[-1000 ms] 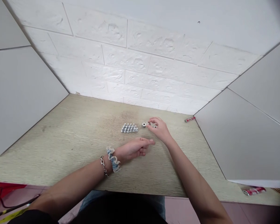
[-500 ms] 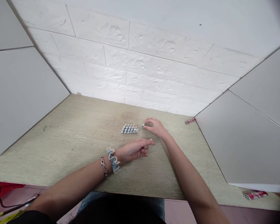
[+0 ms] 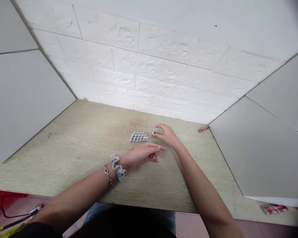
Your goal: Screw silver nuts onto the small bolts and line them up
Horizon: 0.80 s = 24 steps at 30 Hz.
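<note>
Metal nut lies near the bench's back edge, I see; right hand open just beside it, grip empty. Left hand loosely curled, holding nothing. Upright bolts stand in a row left of the nut.

I can read no text anywhere; the red-and-white item at lower right has markings, but they're too blurred to make out.
</note>
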Motion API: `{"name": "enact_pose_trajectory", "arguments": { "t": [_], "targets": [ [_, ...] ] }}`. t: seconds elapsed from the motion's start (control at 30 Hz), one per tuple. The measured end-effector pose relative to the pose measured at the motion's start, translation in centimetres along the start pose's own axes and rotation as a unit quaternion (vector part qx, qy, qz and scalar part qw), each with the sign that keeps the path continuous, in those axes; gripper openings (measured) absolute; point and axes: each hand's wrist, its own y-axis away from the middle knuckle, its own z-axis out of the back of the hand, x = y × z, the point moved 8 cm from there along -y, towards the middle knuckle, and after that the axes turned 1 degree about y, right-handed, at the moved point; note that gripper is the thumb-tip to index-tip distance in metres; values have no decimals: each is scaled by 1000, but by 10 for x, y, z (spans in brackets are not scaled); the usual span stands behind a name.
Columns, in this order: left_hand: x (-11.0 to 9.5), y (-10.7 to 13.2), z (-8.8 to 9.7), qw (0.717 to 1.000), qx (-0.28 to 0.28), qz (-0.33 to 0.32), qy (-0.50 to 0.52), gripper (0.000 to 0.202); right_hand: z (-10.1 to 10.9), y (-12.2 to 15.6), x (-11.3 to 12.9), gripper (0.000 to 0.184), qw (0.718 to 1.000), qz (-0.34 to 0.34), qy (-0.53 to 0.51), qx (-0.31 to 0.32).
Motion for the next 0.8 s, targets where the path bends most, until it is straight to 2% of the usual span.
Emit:
{"name": "enact_pose_trajectory", "arguments": {
  "t": [0.07,0.1,0.13,0.17,0.23,0.27,0.33,0.43,0.5,0.57,0.8],
  "targets": [
    [-25,6,6,995,-14,-50,-89,26,8,3,3,36,1000,-7,1,-18],
    [-39,10,12,983,-37,-82,-159,25,12,5,5,36,1000,-11,0,-26],
    [-57,15,23,960,-90,-125,-235,25,16,7,8,36,999,-15,-1,-33],
    [-74,22,36,924,-158,-158,-310,24,19,9,10,34,999,-19,-4,-39],
    [-100,37,60,838,-285,-184,-428,22,25,13,14,31,998,-27,-12,-52],
    [-106,42,69,805,-322,-181,-465,23,27,16,16,29,998,-28,-16,-57],
    [-111,46,84,762,-355,-165,-515,24,29,20,19,27,997,-22,-20,-67],
    [-107,45,99,714,-367,-122,-584,21,28,24,20,26,997,-7,-8,-74],
    [-102,42,104,696,-360,-95,-614,20,26,26,21,27,997,3,2,-75],
    [-98,39,107,690,-351,-77,-628,19,23,27,23,28,997,17,15,-69],
    [-89,29,117,704,-323,-48,-631,18,14,30,33,25,995,54,69,-43]
  ]
}}
